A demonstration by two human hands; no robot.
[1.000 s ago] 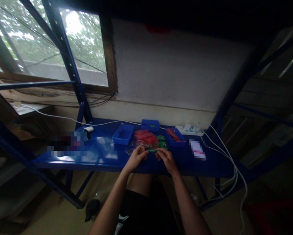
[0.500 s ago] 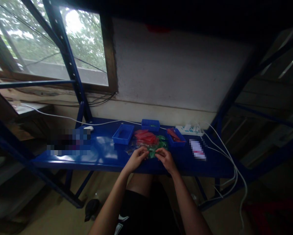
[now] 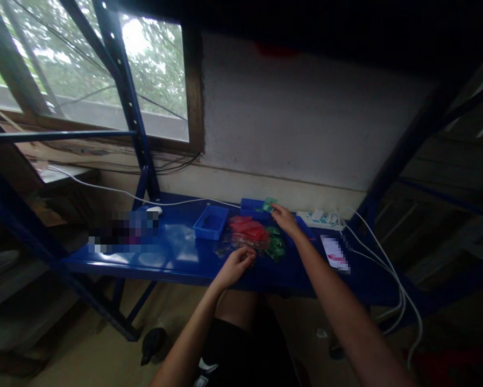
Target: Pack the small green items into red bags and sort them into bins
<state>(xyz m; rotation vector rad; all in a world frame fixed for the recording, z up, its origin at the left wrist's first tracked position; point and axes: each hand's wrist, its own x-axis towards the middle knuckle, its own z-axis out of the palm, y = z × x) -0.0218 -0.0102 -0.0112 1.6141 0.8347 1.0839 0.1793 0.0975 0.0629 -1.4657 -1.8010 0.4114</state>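
Swinging the right hand (image 3: 282, 216) away from the left hand (image 3: 237, 263), bringing a green packet (image 3: 269, 204) to the back

Closing the right hand to a narrow pinch on the edge of the green packet, and holding it up at the right end of a small blue tray (image 3: 249, 206), far back on the table (image 3: 172, 242); not making clear any touch between packet and rim. Keeping the left hand near the front edge, much as before, curling it loosely and hiding its palm too well to tell of any hold.

Having clear packets (image 3: 225, 248) lying just beyond the left hand, then red packets (image 3: 247, 228) heaped and overlapping behind, with loose green packets (image 3: 277, 246) bunched against their right side. Stretching the right forearm (image 3: 326, 269) past this bunch and over part of another blue tray (image 3: 307, 230), mostly covering it. Showing a larger blue tray (image 3: 210, 223) left of the red packets.

Farther out, having a white power strip (image 3: 321, 220) near the wall (image 3: 318, 118), a pixelated white slab (image 3: 335, 252) in front of it, and a dark pixelated cluster (image 3: 122, 228) at the left end. Facing a window (image 3: 156, 80) at upper left.
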